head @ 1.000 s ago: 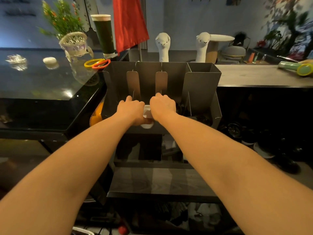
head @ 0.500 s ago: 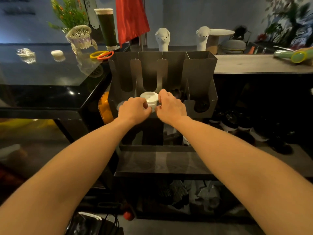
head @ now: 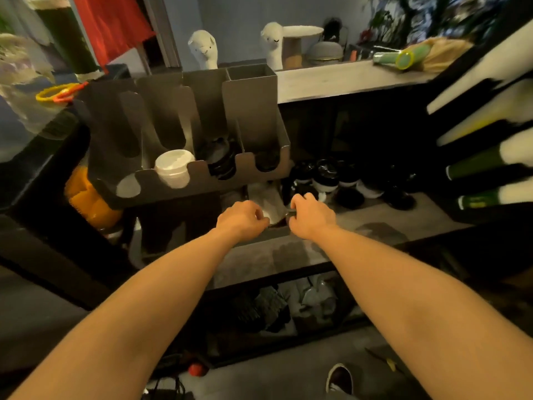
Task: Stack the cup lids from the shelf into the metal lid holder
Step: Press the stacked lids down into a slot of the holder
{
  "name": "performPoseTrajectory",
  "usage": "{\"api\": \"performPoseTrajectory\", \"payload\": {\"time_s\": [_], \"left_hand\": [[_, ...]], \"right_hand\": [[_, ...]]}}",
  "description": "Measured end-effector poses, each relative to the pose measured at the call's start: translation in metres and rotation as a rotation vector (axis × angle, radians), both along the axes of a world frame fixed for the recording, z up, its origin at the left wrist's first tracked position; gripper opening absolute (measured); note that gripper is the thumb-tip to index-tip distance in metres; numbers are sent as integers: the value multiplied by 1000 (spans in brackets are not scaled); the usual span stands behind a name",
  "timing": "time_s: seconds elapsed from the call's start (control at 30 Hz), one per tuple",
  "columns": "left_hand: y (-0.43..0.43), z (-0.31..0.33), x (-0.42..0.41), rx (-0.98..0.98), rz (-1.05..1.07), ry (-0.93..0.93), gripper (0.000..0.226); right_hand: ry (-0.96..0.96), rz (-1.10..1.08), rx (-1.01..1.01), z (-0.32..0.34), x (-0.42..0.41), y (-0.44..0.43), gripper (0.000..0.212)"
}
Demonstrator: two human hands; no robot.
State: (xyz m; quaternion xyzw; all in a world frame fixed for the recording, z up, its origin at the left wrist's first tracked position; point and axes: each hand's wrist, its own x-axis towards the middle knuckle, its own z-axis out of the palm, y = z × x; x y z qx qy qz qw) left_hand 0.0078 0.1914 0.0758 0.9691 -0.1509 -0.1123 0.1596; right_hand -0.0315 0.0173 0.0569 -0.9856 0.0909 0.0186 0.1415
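Head view: left hand (head: 242, 217) and right hand (head: 310, 216) are low at the shelf (head: 375, 215) under the metal lid holder (head: 251, 111), fingers curled beside a white bundle (head: 266, 200); whether they pinch it, I cannot tell. White lids (head: 173, 168) sit stacked in the holder's second slot from the left

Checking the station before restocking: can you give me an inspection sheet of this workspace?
Surface: grey shelf below the holder, dimly lit.
Job's things: metal lid holder above the shelf; white lids stacked in its second slot from the left; black lids in the third; lid stacks on the shelf.
Clutter: yellow and orange rings on the glossy counter; red ball on the floor.
Grips: left hand and right hand curled, low at the shelf; what they hold is unclear.
Cables: dark cords on the floor, blurred.
Surroundings: two white llama figures, red cloth, a shoe.
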Motion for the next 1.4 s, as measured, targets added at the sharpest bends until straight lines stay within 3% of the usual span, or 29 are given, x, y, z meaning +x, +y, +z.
{"api": "performPoseTrajectory", "payload": {"time_s": [0.23, 0.63, 0.9, 1.07, 1.23, 1.4], "left_hand": [[-93, -17, 17, 81, -256, -39, 24], [-194, -47, 96, 350, -322, -183, 49], [-236, -76, 145, 636, -264, -60, 79], [-243, -88, 161, 670, -225, -6, 78], [-247, -85, 168, 608, -189, 52, 91], [-253, -80, 167, 560, -201, 51, 101]], "right_hand": [[98, -173, -35, -14, -6, -95, 33], [131, -156, -80, -34, 80, -194, 42], [191, -29, -58, -49, 168, -219, 59], [164, 40, -22, -58, 207, -220, 64], [242, 73, -16, -69, 225, -220, 72], [237, 98, -122, -71, 229, -217, 63]]}}
